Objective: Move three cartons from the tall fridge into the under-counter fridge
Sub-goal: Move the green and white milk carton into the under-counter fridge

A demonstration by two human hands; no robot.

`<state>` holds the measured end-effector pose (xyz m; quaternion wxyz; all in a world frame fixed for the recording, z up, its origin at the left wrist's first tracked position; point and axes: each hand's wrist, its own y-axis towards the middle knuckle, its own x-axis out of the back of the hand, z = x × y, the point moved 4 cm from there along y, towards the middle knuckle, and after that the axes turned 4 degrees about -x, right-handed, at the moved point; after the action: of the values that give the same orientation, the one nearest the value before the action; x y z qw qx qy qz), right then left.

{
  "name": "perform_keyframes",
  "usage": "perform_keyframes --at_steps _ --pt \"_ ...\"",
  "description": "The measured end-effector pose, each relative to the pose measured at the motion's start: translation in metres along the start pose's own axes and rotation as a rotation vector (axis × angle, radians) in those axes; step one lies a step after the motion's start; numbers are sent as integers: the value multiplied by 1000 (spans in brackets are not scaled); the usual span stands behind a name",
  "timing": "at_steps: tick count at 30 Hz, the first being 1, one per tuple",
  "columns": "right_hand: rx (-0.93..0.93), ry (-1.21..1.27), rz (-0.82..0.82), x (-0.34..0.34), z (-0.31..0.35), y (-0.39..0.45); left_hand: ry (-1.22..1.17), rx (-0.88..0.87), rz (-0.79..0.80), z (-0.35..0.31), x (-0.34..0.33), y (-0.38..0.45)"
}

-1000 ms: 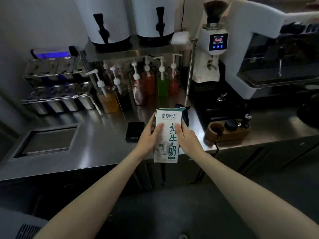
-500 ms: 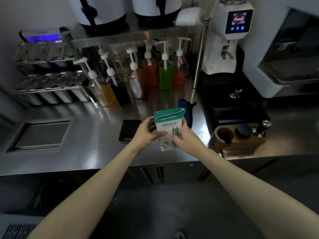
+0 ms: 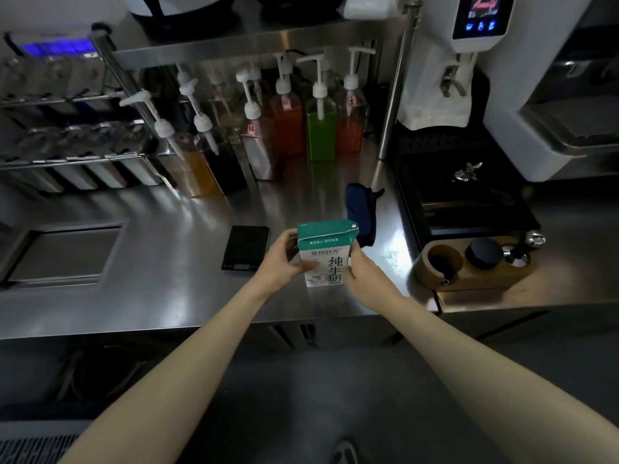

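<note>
A white milk carton (image 3: 326,251) with a teal top stands upright on the steel counter (image 3: 160,296), near its front edge. My left hand (image 3: 284,261) grips the carton's left side and my right hand (image 3: 365,274) grips its right side. Both thumbs lie across the printed front. The dark front of the under-counter fridge (image 3: 301,333) shows just below the counter edge. No other carton and no tall fridge are in view.
A small black scale (image 3: 246,247) lies left of the carton and a dark blue cloth (image 3: 361,212) behind it. Several pump syrup bottles (image 3: 320,128) line the back. At right are a wooden tamper stand (image 3: 472,262), a black knock box (image 3: 465,202) and a grinder (image 3: 445,61). A recessed well (image 3: 63,254) sits at left.
Both hands lowered the carton from in front of the counter edge down onto the counter top. The view came closer and tilted down.
</note>
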<state>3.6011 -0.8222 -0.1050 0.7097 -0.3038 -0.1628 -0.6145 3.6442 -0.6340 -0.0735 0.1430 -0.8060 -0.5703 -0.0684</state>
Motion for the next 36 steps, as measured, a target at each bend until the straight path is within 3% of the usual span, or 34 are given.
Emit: perform_keyframes --at_steps 9,20,36 --pt "-15 5 -40 -10 -8 -1 -56 -24 -16 7 0 -9" --pt "-74 43 -181 -61 -20 -43 -62 86 -99 48 14 -72" --pt "-199 -114 -98 -189 -13 -107 -20 183 -28 146 23 -146"
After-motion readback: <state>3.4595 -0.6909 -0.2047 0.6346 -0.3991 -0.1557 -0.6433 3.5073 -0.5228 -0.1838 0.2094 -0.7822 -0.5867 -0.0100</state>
